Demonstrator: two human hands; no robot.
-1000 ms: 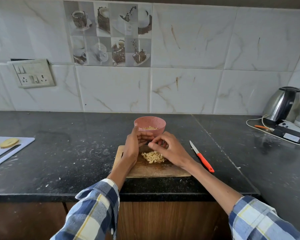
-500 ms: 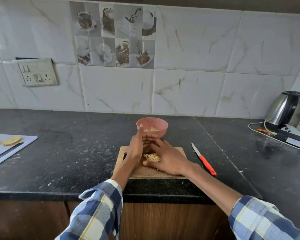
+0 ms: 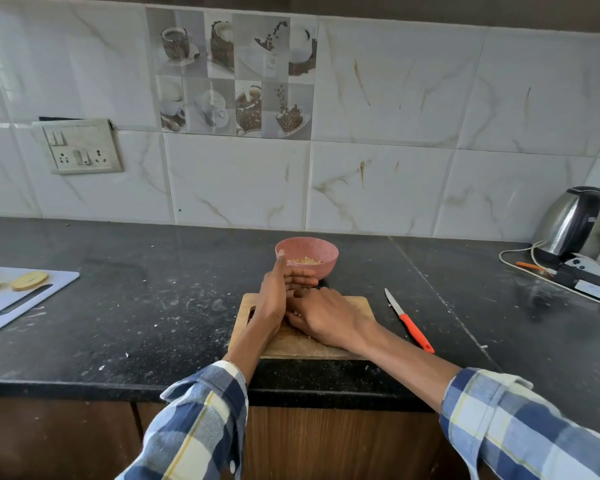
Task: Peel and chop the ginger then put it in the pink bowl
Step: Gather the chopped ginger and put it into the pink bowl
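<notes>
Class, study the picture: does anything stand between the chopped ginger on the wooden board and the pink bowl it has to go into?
Nothing visible blocks it. The pink bowl sits just beyond the wooden board. The left hand and right hand cup the ginger between them. The knife lies off to the right.

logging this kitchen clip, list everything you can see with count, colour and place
pink bowl: 1, pink, behind the board, chopped ginger inside
wooden board: 1, brown, counter front
knife: 1, orange handle, right of board
plastic board: 1, pale blue, far left, slices on it
kettle: 1, steel, far right
socket plate: 1, white, wall
left hand: open, upright on edge on the board
right hand: over ginger bits on the board
</notes>
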